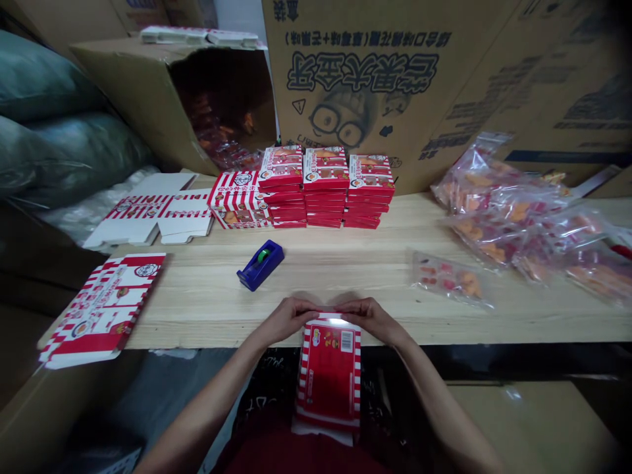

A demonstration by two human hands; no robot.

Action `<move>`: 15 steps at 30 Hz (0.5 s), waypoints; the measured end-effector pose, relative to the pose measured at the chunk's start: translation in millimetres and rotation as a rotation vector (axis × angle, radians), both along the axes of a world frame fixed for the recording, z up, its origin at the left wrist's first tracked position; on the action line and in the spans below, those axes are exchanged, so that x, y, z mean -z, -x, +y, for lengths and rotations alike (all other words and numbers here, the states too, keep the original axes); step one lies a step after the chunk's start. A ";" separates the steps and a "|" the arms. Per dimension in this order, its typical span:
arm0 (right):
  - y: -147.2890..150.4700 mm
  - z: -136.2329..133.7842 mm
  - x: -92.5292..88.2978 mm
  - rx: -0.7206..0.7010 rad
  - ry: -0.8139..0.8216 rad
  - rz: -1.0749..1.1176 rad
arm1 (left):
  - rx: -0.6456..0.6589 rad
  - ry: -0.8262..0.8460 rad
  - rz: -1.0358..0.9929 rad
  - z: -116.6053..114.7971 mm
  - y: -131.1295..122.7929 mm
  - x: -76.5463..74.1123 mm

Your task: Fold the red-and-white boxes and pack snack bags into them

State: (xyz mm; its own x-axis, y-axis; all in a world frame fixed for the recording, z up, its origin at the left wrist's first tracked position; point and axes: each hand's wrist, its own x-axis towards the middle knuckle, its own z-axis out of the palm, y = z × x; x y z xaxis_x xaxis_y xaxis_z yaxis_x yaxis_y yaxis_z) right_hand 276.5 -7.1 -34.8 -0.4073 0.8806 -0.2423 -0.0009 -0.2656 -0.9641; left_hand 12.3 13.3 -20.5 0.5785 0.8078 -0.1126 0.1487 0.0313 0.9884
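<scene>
A red carton with white striped edges [330,375] hangs upright at the front edge of the pale wooden table [316,322], its lower end below the table edge. My left hand [286,320] and my right hand [370,318] grip its top end from either side, with the fingers curled over the top and nearly meeting. Part of the top is hidden under my fingers. A sealed plastic bag of orange and red pieces [449,280] lies on the table to the right of my right hand, apart from it.
A blue tape dispenser [260,265] lies beyond my hands. Stacks of red boxes [326,187] stand further back, beside flat printed carton blanks [103,309] at left. A heap of plastic bags [513,217] lies at right. Large cardboard cartons [385,79] and grey-green sacks [59,138] stand behind the table.
</scene>
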 end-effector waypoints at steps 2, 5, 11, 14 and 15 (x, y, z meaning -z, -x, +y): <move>2.9 -1.8 5.2 0.034 -0.006 -0.001 | 0.029 -0.032 0.065 1.1 -1.0 1.7; 7.1 -7.0 7.7 0.097 -0.019 -0.009 | 0.030 -0.062 0.091 3.1 -2.8 1.7; 10.6 -18.5 2.2 0.179 -0.048 -0.035 | 0.033 -0.149 0.116 6.3 -4.0 -11.9; 10.4 -22.2 0.3 0.181 -0.038 -0.040 | 0.082 -0.142 0.214 3.5 -4.0 -17.8; 10.3 -23.1 0.2 0.179 -0.033 -0.040 | 0.087 -0.144 0.244 1.8 -3.9 -19.1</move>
